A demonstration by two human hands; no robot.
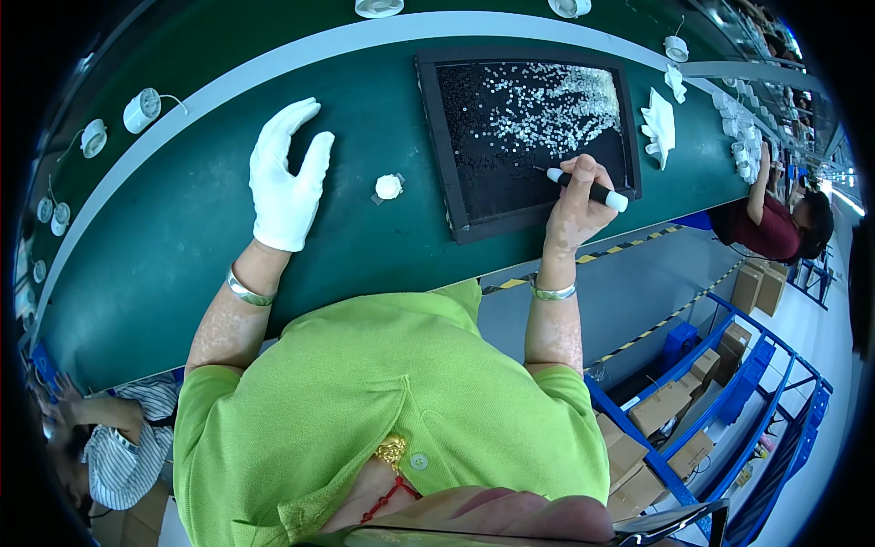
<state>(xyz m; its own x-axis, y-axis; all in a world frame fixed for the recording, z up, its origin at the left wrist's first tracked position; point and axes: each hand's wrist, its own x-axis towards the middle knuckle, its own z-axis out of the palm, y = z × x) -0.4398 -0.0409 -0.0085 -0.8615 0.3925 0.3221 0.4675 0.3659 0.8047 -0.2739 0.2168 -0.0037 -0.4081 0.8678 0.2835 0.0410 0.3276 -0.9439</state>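
Observation:
My left hand (287, 178), in a white glove, is held over the green table with its thumb and fingers apart and nothing between them. To its right, a small white round piece (388, 187) sits on a greyish patch on the table. My bare right hand (581, 205) grips a black-and-white pen-shaped tool (599, 192), its thin tip pointing left over the near part of a black tray (499, 226). Many tiny white pieces (556, 105) lie scattered in the tray, densest at the far right. Small dark pieces (460, 109) gather along its left side.
Crumpled white gloves or cloth (659, 128) lie right of the tray. White round fittings with wires (142, 110) line the table's far side beyond a pale strip (301, 56). Other people sit at the far right (775, 214) and lower left (128, 447). A blue rack (674, 456) holds cardboard boxes.

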